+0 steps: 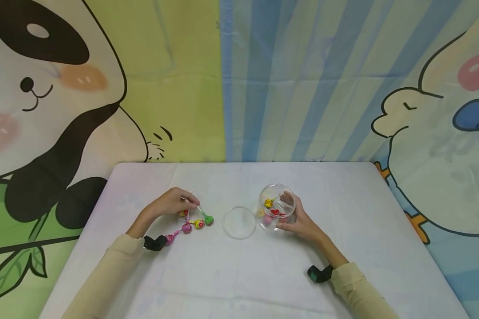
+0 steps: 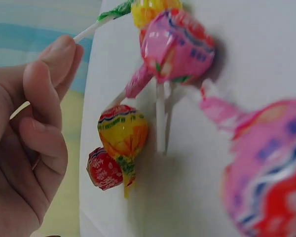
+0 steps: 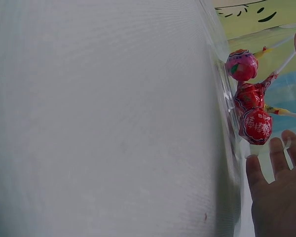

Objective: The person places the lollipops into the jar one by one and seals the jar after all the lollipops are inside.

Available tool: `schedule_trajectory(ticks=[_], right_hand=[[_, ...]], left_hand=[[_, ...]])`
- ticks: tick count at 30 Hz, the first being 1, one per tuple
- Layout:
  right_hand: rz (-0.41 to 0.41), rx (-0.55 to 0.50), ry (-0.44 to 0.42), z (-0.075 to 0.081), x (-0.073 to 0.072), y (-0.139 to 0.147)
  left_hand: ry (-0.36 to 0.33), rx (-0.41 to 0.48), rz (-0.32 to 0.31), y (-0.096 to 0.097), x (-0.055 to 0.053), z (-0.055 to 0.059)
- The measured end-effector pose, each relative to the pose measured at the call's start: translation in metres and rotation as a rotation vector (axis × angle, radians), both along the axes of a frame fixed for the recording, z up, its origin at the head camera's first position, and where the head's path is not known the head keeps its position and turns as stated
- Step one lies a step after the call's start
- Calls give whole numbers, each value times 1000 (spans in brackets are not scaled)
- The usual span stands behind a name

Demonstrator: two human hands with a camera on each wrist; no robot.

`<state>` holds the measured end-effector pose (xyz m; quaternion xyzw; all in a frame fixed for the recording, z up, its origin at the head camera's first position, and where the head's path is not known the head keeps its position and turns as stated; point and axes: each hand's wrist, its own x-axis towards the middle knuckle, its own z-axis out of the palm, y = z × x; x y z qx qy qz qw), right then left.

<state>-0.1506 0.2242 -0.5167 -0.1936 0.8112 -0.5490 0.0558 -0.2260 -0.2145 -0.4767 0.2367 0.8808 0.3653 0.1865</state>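
Observation:
Thumb and fingertips of my left hand pinch the white stick of a green-wrapped lollipop; in the left wrist view the stick meets the fingertips. Beside that hand are a yellow lollipop, a pink lollipop and another pink one. The left wrist view also has a red lollipop by a yellow-orange one. My right hand grips the side of a clear round jar. Inside it are several lollipops, including a yellow one and red ones.
Between the hands, a clear round lid lies flat on the white-covered table. A cartoon-printed cloth hangs behind the table's far edge. Black wrist cameras sit on the left wrist and right wrist.

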Motion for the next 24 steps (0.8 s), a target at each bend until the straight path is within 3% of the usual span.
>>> schedule_trajectory(ticks=[5, 12, 18, 24], right_hand=[[-2, 1, -2, 0, 0, 1], [-8, -8, -11, 0, 0, 0], [-9, -9, -5, 0, -1, -1], [-15, -9, -13, -1, -1, -1]], left_hand=[[-85, 138, 89, 3, 12, 3], [-66, 342, 166, 9, 23, 10], [-31, 463, 273, 27, 29, 27], [-10, 638, 276, 63, 33, 50]])
